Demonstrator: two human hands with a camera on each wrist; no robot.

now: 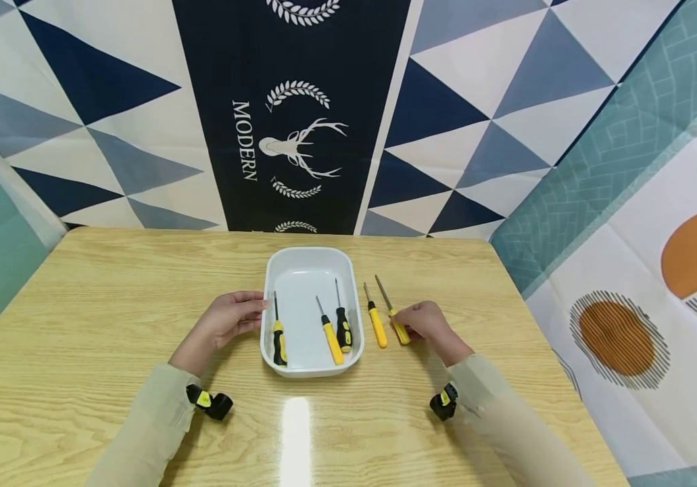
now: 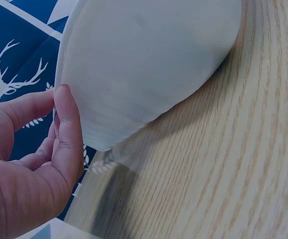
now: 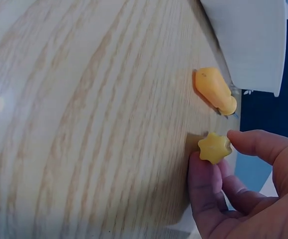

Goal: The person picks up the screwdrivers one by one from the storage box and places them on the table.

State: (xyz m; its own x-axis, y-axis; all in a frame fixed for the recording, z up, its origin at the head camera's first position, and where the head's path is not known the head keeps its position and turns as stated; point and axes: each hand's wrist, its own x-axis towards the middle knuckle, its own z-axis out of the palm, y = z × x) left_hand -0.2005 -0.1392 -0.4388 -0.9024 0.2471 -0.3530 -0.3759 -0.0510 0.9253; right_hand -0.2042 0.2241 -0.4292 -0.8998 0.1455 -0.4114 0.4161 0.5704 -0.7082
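A white plastic tray (image 1: pixel 313 373) stands on the table, with three screwdrivers lying inside it. One black-and-yellow screwdriver (image 1: pixel 279 341) is along its left side. A yellow screwdriver (image 1: pixel 332 341) and another black-and-yellow screwdriver (image 1: pixel 343 329) lie side by side at the right. My left hand (image 1: pixel 232 318) pinches the tray's left rim, with its fingertips at the edge in the left wrist view. To the right of the tray, my right hand (image 1: pixel 426 320) holds a yellow-handled screwdriver (image 3: pixel 215 148) between thumb and fingers, close to the tabletop. Beside it lies an orange-yellow screwdriver (image 1: pixel 377 327).
The wooden table (image 1: pixel 111 304) reaches back to a wall covering (image 1: pixel 290 54) with triangles and a deer head. A patterned cloth (image 1: pixel 628 318) hangs along the right side. Small black cameras are strapped on both wrists.
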